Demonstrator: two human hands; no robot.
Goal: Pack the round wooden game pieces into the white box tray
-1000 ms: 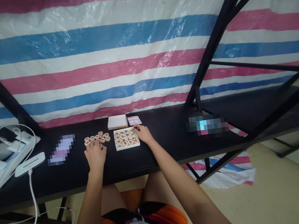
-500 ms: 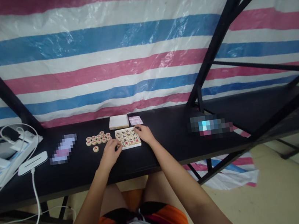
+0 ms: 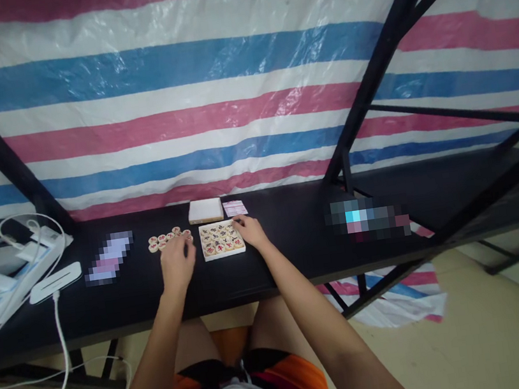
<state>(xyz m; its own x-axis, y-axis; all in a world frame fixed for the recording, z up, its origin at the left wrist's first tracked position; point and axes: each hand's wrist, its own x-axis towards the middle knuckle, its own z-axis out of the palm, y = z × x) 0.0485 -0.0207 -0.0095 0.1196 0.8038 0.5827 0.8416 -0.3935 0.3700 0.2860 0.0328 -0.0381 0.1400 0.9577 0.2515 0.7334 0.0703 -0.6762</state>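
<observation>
A shallow white box on the black table holds rows of round xiangqi pieces with red and black characters. My right hand grips the box at its far right corner, fingers bent over the rim. To the left, several loose xiangqi pieces with red characters lie in a cluster. My left hand is over the near side of that cluster, its thumb and fingers apart, and it covers some of the pieces. No piece shows in its grasp.
Behind the white box lie a box lid and a pink-and-white paper card. A blurred-out phone-like object is on the left, beside a white device, cables and a power strip. Black metal posts frame the table.
My left hand has moved left from the box's near left corner to the loose pieces. A red-character piece now shows at that corner. My right hand stays at the box.
</observation>
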